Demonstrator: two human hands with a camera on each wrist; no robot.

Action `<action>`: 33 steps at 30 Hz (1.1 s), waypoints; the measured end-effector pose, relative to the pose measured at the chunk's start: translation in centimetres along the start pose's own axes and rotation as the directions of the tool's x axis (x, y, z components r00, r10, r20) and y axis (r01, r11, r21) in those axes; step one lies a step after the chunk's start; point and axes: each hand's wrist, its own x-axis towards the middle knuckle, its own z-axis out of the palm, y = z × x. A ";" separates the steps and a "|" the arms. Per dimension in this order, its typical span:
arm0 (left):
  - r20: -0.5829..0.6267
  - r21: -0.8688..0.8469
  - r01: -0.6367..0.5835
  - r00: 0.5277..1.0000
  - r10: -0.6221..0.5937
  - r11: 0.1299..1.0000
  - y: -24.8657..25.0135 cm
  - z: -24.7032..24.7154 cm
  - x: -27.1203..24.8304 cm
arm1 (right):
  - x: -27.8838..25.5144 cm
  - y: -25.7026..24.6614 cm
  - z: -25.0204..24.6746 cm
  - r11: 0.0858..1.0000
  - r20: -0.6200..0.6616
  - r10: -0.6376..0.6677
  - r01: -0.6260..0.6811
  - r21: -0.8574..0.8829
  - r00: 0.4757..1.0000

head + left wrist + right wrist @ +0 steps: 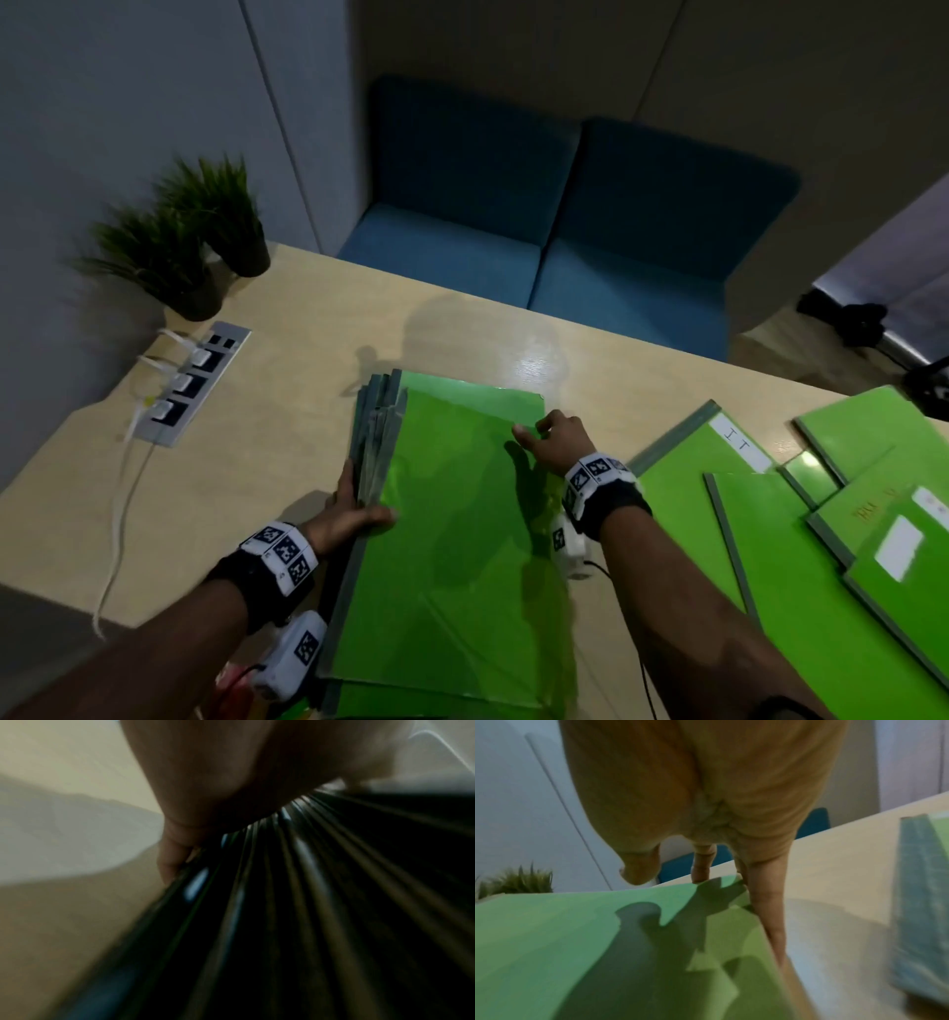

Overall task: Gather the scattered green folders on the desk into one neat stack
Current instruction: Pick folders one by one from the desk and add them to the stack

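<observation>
A stack of green folders (452, 514) with grey-green spines lies in the middle of the desk (257, 488), its layers slightly fanned. My left hand (362, 501) grips the spine side, thumb on top and fingers along the edge. The left wrist view shows that hand (231, 780) over the dark spines (282, 902). My right hand (534, 429) stands at the top folder's right edge near its far corner. Its fingers (700, 868) point straight down against the edge of that folder (577, 943), and the thumb is raised. Several loose green folders (801, 591) lie overlapping at the right.
Two potted plants (169, 262) and a power strip (190, 383) with a white cable (118, 514) occupy the desk's far left. A blue sofa (513, 246) stands behind the desk. One loose folder's spine (916, 902) lies close to the right of my right hand.
</observation>
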 end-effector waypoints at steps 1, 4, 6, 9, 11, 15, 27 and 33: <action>-0.016 -0.046 -0.016 1.000 0.015 0.999 0.2 0.3 0.1 | -0.5 0.5 0.2 1.000 -0.042 -0.010 0.011 0.023 0.999; -0.059 0.017 -0.064 0.996 0.065 0.998 1.0 1.4 0.0 | -1.9 1.5 1.2 0.996 -0.064 -0.075 0.077 0.034 0.995; -0.078 0.025 -0.077 0.994 0.079 0.997 1.5 2.1 -0.2 | -2.2 3.0 0.4 0.981 -0.070 -0.085 0.096 0.169 0.994; -0.086 -0.003 -0.099 0.991 0.098 0.995 1.9 3.2 0.0 | -2.6 8.6 -3.5 0.962 -0.272 0.074 0.004 0.273 0.959; -0.087 -0.015 -0.131 0.988 0.129 0.991 2.4 3.8 -0.1 | -3.3 14.8 -5.1 0.945 -0.401 0.326 -0.288 0.154 0.856; -0.097 0.036 -0.138 0.985 0.141 0.990 2.9 4.0 -0.2 | -6.5 20.7 -2.5 0.829 -0.250 0.546 -0.559 0.021 0.800; -0.099 -0.063 -0.131 0.987 0.125 0.989 2.1 3.7 -0.3 | -7.5 22.4 -3.6 0.598 -0.277 0.799 -0.660 0.456 0.533; -0.038 0.047 -0.127 0.991 0.129 0.991 3.6 4.3 -1.3 | -6.7 25.9 -4.6 0.586 -0.130 0.778 -0.636 0.502 0.615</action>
